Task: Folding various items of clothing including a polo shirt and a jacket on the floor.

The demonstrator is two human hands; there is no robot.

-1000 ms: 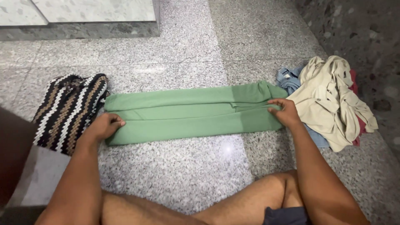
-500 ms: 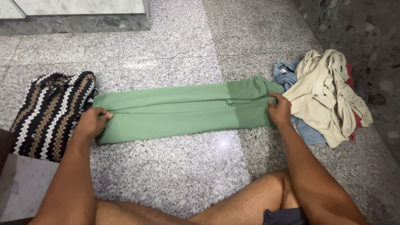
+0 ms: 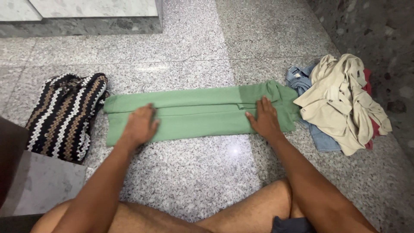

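Hands flat, fingers spread, gripping nothing: left hand (image 3: pixel 140 125) and right hand (image 3: pixel 264 118) press the green garment (image 3: pixel 198 114). Soft, light cloth; probably best pinched at its ends.

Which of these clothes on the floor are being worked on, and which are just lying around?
In hand: green garment, with left hand and right hand flat on it.
Lying about: striped knit, beige shirt, blue denim piece.
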